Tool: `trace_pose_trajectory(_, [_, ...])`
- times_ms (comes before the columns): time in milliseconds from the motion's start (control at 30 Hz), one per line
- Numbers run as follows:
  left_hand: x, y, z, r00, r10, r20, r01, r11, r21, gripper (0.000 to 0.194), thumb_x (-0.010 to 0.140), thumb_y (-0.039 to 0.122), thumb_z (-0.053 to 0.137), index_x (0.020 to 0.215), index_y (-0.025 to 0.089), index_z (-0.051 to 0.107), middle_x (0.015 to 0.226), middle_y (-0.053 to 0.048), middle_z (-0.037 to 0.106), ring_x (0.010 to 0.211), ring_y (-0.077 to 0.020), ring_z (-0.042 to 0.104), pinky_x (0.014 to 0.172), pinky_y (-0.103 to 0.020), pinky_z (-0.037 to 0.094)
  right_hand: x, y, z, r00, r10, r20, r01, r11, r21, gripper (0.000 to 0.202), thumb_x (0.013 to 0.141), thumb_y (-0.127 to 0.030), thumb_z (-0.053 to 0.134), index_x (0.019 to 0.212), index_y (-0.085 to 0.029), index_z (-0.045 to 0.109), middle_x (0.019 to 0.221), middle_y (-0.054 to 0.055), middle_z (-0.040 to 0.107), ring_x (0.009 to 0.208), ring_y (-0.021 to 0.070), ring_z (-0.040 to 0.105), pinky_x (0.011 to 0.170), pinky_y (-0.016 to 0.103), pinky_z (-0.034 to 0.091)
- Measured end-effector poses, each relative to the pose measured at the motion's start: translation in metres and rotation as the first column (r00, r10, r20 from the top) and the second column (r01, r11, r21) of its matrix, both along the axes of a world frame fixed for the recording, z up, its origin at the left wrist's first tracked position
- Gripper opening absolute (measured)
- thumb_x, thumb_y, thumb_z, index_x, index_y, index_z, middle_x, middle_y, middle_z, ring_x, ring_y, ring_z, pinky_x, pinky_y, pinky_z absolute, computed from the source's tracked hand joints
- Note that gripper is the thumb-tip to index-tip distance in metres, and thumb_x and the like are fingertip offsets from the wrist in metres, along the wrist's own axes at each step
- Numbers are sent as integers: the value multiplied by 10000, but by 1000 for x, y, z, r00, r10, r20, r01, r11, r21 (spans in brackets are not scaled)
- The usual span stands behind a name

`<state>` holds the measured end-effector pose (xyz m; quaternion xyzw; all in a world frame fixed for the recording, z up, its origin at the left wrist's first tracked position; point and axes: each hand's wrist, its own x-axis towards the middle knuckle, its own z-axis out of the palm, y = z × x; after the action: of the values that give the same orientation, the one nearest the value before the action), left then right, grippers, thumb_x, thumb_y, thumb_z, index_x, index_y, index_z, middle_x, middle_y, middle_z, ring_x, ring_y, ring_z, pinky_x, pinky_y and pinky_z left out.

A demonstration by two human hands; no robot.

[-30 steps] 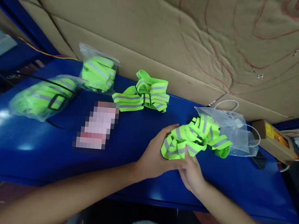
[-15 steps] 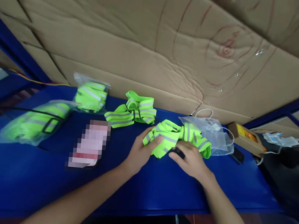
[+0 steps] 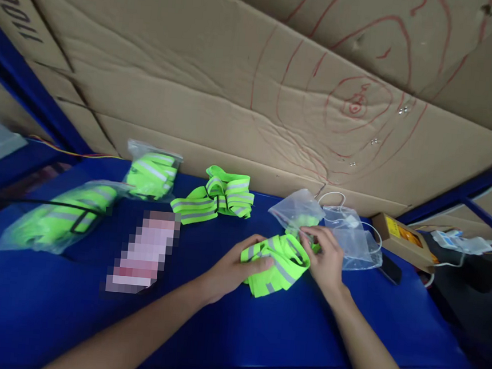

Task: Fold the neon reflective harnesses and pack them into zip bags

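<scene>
My left hand (image 3: 236,267) is closed around a folded bundle of neon-green reflective strap (image 3: 275,267) with grey stripes, thumb on top. Just right of the bundle, my right hand (image 3: 323,254) pinches the edge of a clear plastic bag (image 3: 296,206), its fingertips partly hidden. Green strap shows behind or through the bag's lower part; I cannot tell which. Behind my left hand lies another loose reflective strap (image 3: 236,192) with black buckles, on the blue table (image 3: 215,342).
Two filled clear bags of green straps, an upright one (image 3: 152,173) and a lying one (image 3: 62,214), are at left. A pixelated pink item (image 3: 145,250) lies nearer. At right are another clear bag (image 3: 348,239), a dark phone-like object (image 3: 391,270) and a cardboard box (image 3: 404,241). Cardboard (image 3: 194,88) stands behind.
My right hand has moved from beside the strap to the clear bag, whose end is now raised. The strap bundle in my left hand has come nearer and turned. The view has shifted slightly.
</scene>
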<state>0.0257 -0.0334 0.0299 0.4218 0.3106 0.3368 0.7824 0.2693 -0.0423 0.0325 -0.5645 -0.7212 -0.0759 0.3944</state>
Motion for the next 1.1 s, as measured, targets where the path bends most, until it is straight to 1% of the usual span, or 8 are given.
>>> trace_pose_trajectory(133, [2,2,-4,1000,-11,-3,11,1000,-8,509,726,462,901,1050,180,628,907,-3,688,774,-129,634,706,-238,508,-8,-11,-1,989,126,-74,-129,991,-35,123,983,-241,632,1069,-254,719,996,49,724,901,200,689,733,321,552])
trace_pose_trajectory(267, [0,7,-7,998,34,-45,-35,998,-42,541,712,479,904,1065,178,625,893,-3,681,746,-125,625,653,-224,483,-7,-11,-3,981,115,-156,-120,992,-22,108,964,-193,665,1054,-235,706,956,40,707,846,182,666,712,308,528])
trace_pose_trajectory(433, [-2,10,-9,996,86,-21,-88,993,-83,521,715,463,903,1071,189,641,923,-15,701,793,-152,660,699,-253,517,-5,-11,-3,979,171,-111,-177,983,-50,157,964,-174,651,1088,-241,719,1009,46,726,935,208,686,819,349,536])
trace_pose_trajectory(567, [-5,14,-8,988,154,23,-150,981,-120,654,701,383,927,1268,250,630,1112,-38,744,943,-184,702,799,-269,539,-5,-12,-3,979,168,-113,-175,983,-52,180,975,-181,634,1112,-255,724,1056,55,729,993,227,681,861,375,537])
trace_pose_trajectory(667, [-8,16,-6,993,91,76,-79,986,-150,844,689,319,938,1446,306,565,1257,-59,742,1100,-229,710,920,-310,541,-6,-13,-2,972,215,-96,-224,970,-93,235,986,-162,598,1159,-272,714,1099,56,734,1042,238,677,903,399,536])
trace_pose_trajectory(767, [-10,17,-6,997,18,79,-10,994,-108,732,725,334,912,1403,284,642,1289,-82,742,1131,-264,716,927,-332,548,-9,-15,-1,966,248,-78,-256,960,-114,287,986,-132,564,1189,-284,699,1119,53,735,1054,239,676,911,406,540])
trace_pose_trajectory(900, [-6,13,-4,994,92,59,-90,995,-46,611,731,337,904,1307,262,715,1268,-80,751,1132,-272,710,922,-332,550,-14,-18,0,972,220,-84,-227,970,-91,290,978,-129,550,1191,-272,686,1144,73,707,1073,239,669,894,395,550])
trace_pose_trajectory(1100, [2,2,1,975,218,35,-218,976,15,560,751,384,887,1253,214,704,1163,-73,754,1048,-253,701,888,-320,539,-20,-21,-2,993,84,-85,-82,996,26,151,937,-175,614,1050,-242,689,1076,81,626,1046,242,643,865,395,552])
